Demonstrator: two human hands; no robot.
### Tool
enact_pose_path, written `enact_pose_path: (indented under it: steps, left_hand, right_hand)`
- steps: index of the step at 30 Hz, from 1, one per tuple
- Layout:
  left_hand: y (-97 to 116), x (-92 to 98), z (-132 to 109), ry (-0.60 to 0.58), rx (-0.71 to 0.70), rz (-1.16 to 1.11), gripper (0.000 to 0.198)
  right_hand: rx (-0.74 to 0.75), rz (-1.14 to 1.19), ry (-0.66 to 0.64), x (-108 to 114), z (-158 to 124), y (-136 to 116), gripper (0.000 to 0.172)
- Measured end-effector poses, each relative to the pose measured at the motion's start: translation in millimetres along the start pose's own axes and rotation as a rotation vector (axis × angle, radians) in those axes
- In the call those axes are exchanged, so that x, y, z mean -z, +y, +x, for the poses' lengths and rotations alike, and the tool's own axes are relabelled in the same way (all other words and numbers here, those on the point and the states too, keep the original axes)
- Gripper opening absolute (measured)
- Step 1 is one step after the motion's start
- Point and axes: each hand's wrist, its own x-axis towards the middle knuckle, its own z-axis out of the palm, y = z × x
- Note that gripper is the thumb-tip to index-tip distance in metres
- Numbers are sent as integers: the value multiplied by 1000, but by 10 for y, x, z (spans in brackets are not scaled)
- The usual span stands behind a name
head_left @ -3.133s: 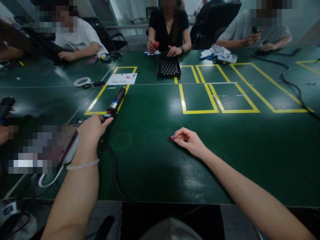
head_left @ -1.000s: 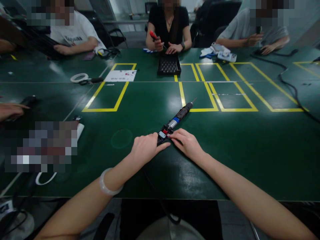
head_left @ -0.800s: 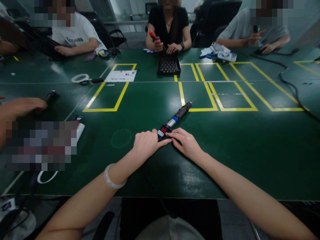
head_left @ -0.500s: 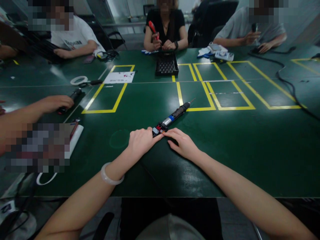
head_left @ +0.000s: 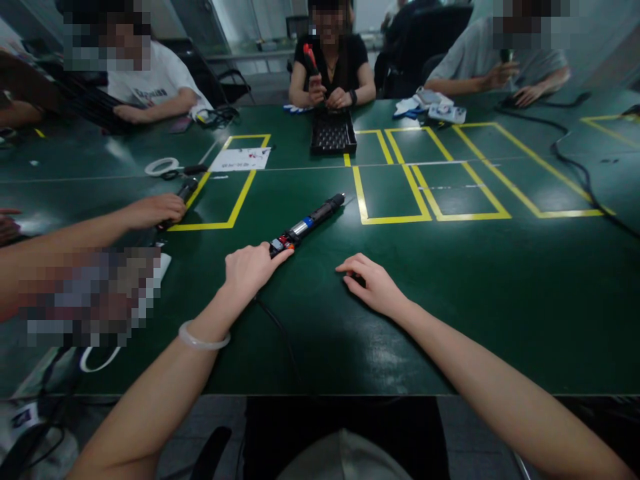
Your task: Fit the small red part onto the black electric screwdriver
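An electric screwdriver (head_left: 302,228) with part of its casing off lies slanting over the green table (head_left: 480,293), its silver motor, blue band and red parts exposed. Its tip points to the far right, and a thin black cable runs back from its near end. My left hand (head_left: 249,267) is closed round that near end, the thumb along its side. To the right, my right hand (head_left: 370,283) rests low over the table, holding nothing. Its thumb and bent fingers are apart, clear of the screwdriver.
A black tray (head_left: 333,137) stands at the far side before a person holding a red-handled tool (head_left: 310,59). Yellow tape (head_left: 395,219) outlines areas. At left, a co-worker's hand (head_left: 163,212) grips a dark cylindrical tool (head_left: 187,190) near white tape (head_left: 161,167) and a paper sheet (head_left: 240,159).
My left hand has carried the screwdriver leftward. My right hand has come away from it and now sits apart. The co-worker's hand at left has moved right with its dark tool.
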Motion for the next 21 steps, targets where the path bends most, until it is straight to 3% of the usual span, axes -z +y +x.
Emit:
enact_pose_path:
  steps: [13,17,21]
  left_hand:
    - [-902,-115,576,36,297,-74,106]
    - [-1105,-160,664,57,350,-94,114]
    - [-1191,-230,668,71,386,-112,109]
  right_hand:
    - [-24,-22,-33,20,12,-24,23]
    - [-24,-26,-35,21,14,-25,23]
    - [-19,-40,-43,13,20,-21,22]
